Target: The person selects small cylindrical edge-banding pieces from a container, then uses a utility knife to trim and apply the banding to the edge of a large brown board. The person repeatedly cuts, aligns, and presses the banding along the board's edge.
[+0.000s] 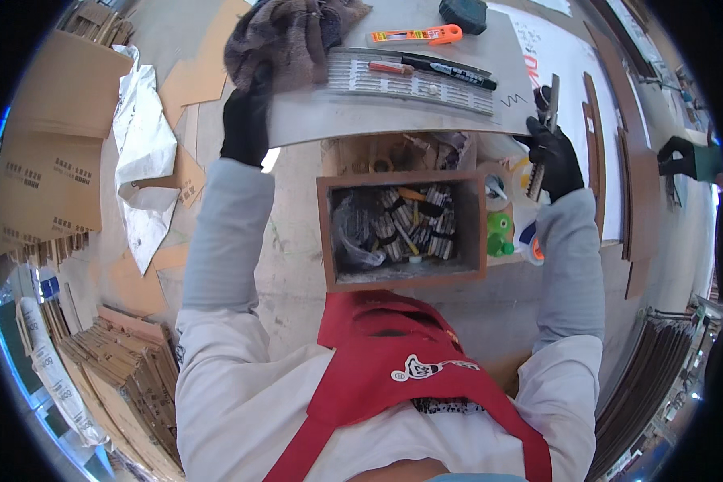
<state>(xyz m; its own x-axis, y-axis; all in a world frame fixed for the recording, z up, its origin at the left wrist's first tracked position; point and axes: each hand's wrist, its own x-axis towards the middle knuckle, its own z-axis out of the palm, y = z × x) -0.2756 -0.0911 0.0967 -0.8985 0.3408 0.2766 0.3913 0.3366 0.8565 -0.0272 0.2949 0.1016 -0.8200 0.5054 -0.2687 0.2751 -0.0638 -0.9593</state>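
Note:
My left hand (247, 120), in a black glove, is at the left edge of a grey board (361, 116), close to a crumpled grey-brown cloth (285, 44). Its fingers are blurred and partly hidden. My right hand (556, 157), also black-gloved, is closed around a long slim strip (536, 181) with a tan edge, beside the board's right corner. On the board lie a slotted metal plate (353, 80), a black marker (450, 71), a short red-and-white stick (390, 67), an orange utility knife (442, 34) and a dark block (463, 14).
Below the board, an open drawer (323, 233) holds bundled sticks and clear plastic. Tape rolls and a green object (500, 233) lie to its right. Cardboard (52, 177) and white sheeting (142, 145) are at left. Another person's gloved hand (678, 154) shows at far right near brown panels (641, 185).

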